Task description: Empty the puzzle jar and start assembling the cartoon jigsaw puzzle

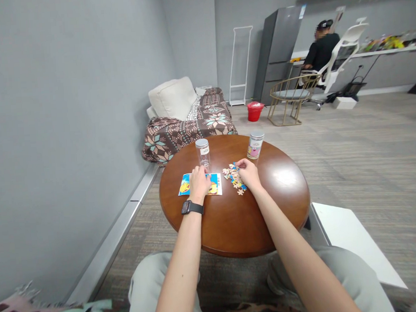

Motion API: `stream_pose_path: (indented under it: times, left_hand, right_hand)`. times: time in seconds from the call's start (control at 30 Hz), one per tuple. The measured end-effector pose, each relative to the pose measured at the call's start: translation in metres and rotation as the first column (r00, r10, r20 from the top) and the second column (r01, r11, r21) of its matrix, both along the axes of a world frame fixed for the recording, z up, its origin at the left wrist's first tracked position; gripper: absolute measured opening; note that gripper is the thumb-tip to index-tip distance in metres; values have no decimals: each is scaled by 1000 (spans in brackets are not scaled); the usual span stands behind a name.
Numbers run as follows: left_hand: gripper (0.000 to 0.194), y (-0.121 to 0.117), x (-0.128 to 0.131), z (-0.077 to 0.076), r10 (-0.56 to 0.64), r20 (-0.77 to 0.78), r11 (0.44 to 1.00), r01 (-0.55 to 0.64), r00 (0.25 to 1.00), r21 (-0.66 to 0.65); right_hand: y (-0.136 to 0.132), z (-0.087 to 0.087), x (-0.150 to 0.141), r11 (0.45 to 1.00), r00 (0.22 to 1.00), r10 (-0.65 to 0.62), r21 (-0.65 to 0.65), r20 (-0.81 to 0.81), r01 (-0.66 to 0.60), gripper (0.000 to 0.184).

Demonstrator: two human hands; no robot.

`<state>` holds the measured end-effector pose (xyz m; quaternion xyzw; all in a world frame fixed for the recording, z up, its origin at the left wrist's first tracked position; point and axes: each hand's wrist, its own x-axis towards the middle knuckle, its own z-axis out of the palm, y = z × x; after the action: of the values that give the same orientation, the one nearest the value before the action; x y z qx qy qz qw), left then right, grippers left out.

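My left hand (199, 182) rests on a blue and yellow picture card (215, 185), its fingers stretched out and the thumb apart. The card lies flat on a round brown table (230, 221), partly covered by that hand. Just beyond my left fingertips stands a clear jar (203, 155) with a silver lid. To the right of the card is a loose heap of jigsaw puzzle pieces (236, 181). At the heap's far edge, my right hand (247, 172) pinches a puzzle piece between thumb and fingers; the piece is mostly hidden.
A lidded jar with a printed label (255, 145) stands near the table's far right edge. A white box-like surface (352, 241) is beside the table on the right. Behind are a covered sofa (212, 113), a red bucket (255, 111) and a seated person (323, 48).
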<state>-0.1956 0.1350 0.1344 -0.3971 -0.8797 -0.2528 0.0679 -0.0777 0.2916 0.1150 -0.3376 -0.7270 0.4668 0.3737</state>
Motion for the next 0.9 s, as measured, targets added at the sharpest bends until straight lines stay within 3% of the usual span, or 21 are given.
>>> stream_pose_path:
  times: [0.1,0.2,0.33,0.4,0.47,0.5,0.6,0.73,0.83,0.9]
  left_hand:
    - [15,0,5,9,-4,-99,997,11,995,75]
    - [17,2,12,18,-116,-218,981,147,969,130]
    - [17,7,30,24,-297,-336,947,321,894,15]
    - [18,12,44,24,-459,-372,886,448,807,-122]
    - [19,18,57,24,-623,-368,780,580,690,-233]
    - [20,21,62,23,-656,-373,752,610,656,-249]
    - [20,24,66,24,-584,-384,809,553,715,-200]
    - [14,16,45,22,-309,-323,951,283,895,-126]
    - [15,13,27,11,-142,-163,977,112,976,-179]
    - [15,13,19,3,-111,-58,965,94,992,-246]
  right_hand:
    - [-4,3,1,999,999,-17,49,36,16,22]
    - [-7,7,2,996,997,-34,82,66,28,22]
    - [-9,8,1,991,995,-39,132,87,27,21]
    - [-8,7,2,985,994,-59,166,96,42,19]
    - [-6,5,3,978,987,-94,196,130,67,15]
    - [-5,4,4,974,982,-115,213,149,81,14]
    - [-5,5,6,954,964,-188,269,188,133,14]
    - [-14,12,6,950,915,-231,281,332,138,22]
    - [-18,13,3,957,882,-204,275,424,89,28]
    - [-18,11,1,963,881,-178,263,438,63,30]
